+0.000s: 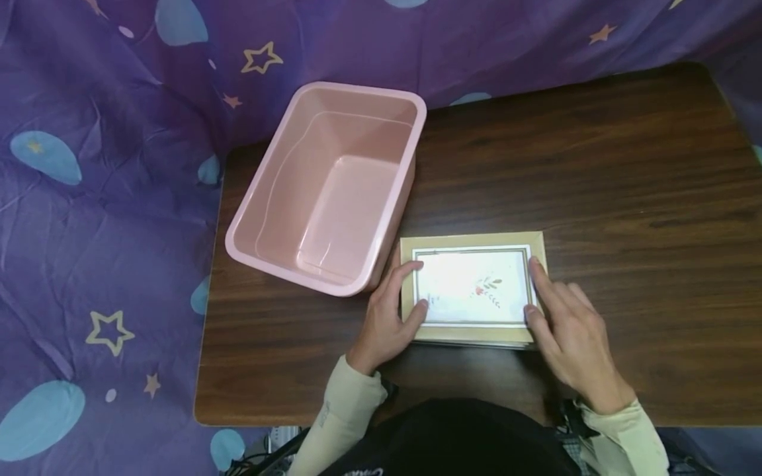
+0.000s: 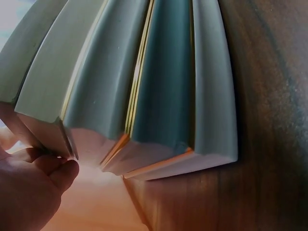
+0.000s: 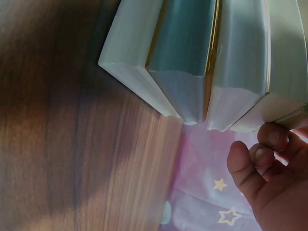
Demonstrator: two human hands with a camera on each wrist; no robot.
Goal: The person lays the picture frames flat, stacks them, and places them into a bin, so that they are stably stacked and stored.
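A stack of several thick books (image 2: pixel 166 82) lies on the table near the person, spines in green, blue-grey, teal and pale grey. On top is a smaller book with a white, thin-framed cover (image 1: pixel 458 284) and a small floral print. The tan cover (image 1: pixel 470 241) of a larger one shows around it. My left hand (image 1: pixel 387 324) holds the top book's left end, thumb and forefinger at its edge. My right hand (image 1: pixel 571 330) grips the opposite end likewise. In the right wrist view, curled fingers (image 3: pixel 264 156) are close to the upper books' page ends.
A deep pink plastic bin (image 1: pixel 383 228) stands just left of and behind the stack, with nothing inside. Dark wood-grain table (image 1: pixel 625 198) extends to the right. A purple cloth (image 1: pixel 149 231) with stars hangs behind and on the left.
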